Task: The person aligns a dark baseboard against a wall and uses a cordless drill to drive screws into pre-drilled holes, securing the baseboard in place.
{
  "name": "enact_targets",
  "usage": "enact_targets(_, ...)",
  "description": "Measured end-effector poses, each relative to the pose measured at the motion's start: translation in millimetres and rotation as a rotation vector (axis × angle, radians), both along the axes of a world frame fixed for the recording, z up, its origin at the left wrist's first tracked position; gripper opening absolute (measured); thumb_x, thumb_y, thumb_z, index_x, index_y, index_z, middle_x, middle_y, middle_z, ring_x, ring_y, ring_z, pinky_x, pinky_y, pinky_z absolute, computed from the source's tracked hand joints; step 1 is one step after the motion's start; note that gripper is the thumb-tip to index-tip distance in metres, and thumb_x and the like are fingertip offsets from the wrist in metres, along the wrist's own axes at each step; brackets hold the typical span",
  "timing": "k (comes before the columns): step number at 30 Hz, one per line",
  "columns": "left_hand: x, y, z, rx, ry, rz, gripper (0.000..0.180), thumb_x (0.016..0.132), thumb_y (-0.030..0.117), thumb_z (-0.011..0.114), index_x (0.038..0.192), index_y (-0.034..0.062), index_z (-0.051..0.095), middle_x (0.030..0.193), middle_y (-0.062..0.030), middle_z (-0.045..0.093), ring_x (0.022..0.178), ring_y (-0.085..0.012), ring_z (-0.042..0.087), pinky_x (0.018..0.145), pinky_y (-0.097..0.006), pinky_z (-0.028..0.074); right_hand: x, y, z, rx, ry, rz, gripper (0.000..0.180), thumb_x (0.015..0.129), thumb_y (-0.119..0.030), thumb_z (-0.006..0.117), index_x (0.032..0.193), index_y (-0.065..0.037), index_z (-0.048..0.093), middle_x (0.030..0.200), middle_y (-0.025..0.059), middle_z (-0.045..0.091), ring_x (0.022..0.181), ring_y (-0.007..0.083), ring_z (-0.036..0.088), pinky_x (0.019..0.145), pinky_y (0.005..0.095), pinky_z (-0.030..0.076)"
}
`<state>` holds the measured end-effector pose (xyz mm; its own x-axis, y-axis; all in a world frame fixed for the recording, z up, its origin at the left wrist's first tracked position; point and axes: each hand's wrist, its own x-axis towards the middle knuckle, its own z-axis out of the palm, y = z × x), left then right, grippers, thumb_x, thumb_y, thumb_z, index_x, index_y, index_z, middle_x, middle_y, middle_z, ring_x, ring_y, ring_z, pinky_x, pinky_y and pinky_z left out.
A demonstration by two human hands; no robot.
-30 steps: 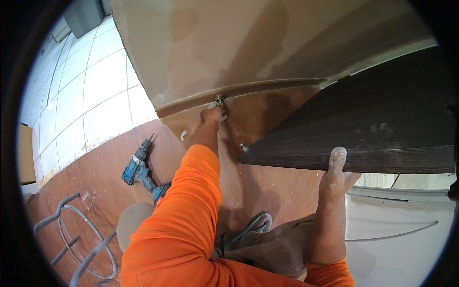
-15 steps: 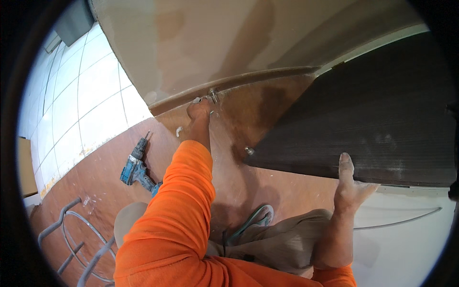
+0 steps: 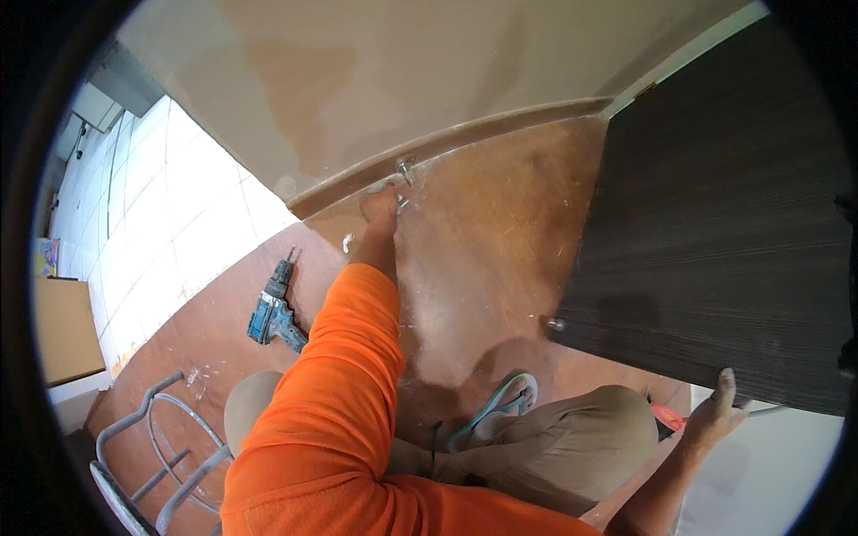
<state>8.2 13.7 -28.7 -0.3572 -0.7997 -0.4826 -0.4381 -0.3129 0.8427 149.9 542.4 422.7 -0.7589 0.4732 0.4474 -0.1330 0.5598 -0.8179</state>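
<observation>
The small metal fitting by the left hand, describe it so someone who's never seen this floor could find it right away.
Start at the long skirting strip where the cream wall meets the reddish-brown floor. Follow it to the outstretched left hand in the orange sleeve; just beyond the fingertips sits the small silvery metal fitting. It is the only shiny piece against the skirting, far smaller than the blue power drill lying farther left.

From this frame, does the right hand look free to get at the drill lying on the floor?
Probably not: the right hand grips the dark door's lower edge on the far right, while the drill lies to the left, beyond the outstretched left arm.
</observation>
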Motion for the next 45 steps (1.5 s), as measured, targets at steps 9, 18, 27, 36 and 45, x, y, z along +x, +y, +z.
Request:
enact_targets(9, 29.9, -32.3, 17.9, -0.041, -0.076, -0.098, 0.034, 0.091, 0.031, 0.065, 0.098, -0.0012, 0.072, 0.081, -0.0137, 0.070, 0.067, -0.0268, 0.066, 0.061, -0.042, 0.052, -33.6, 169.7, -31.6, 0.775, 0.004, -0.338, 0.047, 0.102, 0.002, 0.044, 0.148, 0.005, 0.045, 0.147, 0.0275, 0.051, 0.135, 0.0371, 0.053, 0.113, 0.0420, 0.045)
enact_targets(18, 23.7, -78.6, 153.4, -0.774, -0.766, -1.719, 0.061, 0.076, 0.053, 0.079, 0.113, 0.0040, 0.074, 0.120, -0.0203, 0.072, 0.109, -0.0335, 0.067, 0.099, -0.046, 0.050, -115.4, 222.6, -6.0, -0.334, 0.126, -0.510, 0.062, 0.102, -0.038, 0.056, 0.144, 0.007, 0.049, 0.146, 0.0218, 0.056, 0.130, 0.0337, 0.057, 0.108, 0.0391, 0.046)
enact_targets(27, 140.7, -140.4, 185.1, -0.585, -1.209, -1.775, 0.094, 0.069, 0.063, 0.083, 0.139, 0.0049, 0.060, 0.142, -0.0223, 0.059, 0.135, -0.0357, 0.054, 0.115, -0.041, 0.042, -162.7, 294.1, -13.5, -0.427, 0.249, -0.412, 0.095, 0.094, -0.059, 0.066, 0.144, 0.018, 0.041, 0.148, 0.0262, 0.051, 0.133, 0.0414, 0.052, 0.117, 0.0486, 0.038)
enact_targets(36, 241.8, -147.0, 179.1, -0.470, -0.818, -1.701, 0.046, 0.083, 0.040, 0.080, 0.119, 0.0147, 0.070, 0.128, -0.0151, 0.068, 0.121, -0.0355, 0.062, 0.104, -0.046, 0.047, -196.8, 372.9, 2.0, -0.318, 0.046, -0.153, 0.053, 0.104, -0.042, 0.044, 0.144, -0.008, 0.051, 0.142, 0.0141, 0.058, 0.128, 0.0333, 0.056, 0.112, 0.0530, 0.040)
enact_targets(45, 262.8, -124.5, 140.6, -0.378, -0.998, -1.043, 0.095, 0.079, 0.061, 0.080, 0.143, -0.0017, 0.048, 0.139, -0.0246, 0.059, 0.129, -0.0361, 0.058, 0.109, -0.043, 0.046, -190.0, 331.9, 17.6, -0.429, 0.018, -0.314, 0.078, 0.102, -0.066, 0.037, 0.160, -0.013, 0.033, 0.164, 0.0135, 0.036, 0.153, 0.0337, 0.028, 0.124, 0.0567, 0.010)
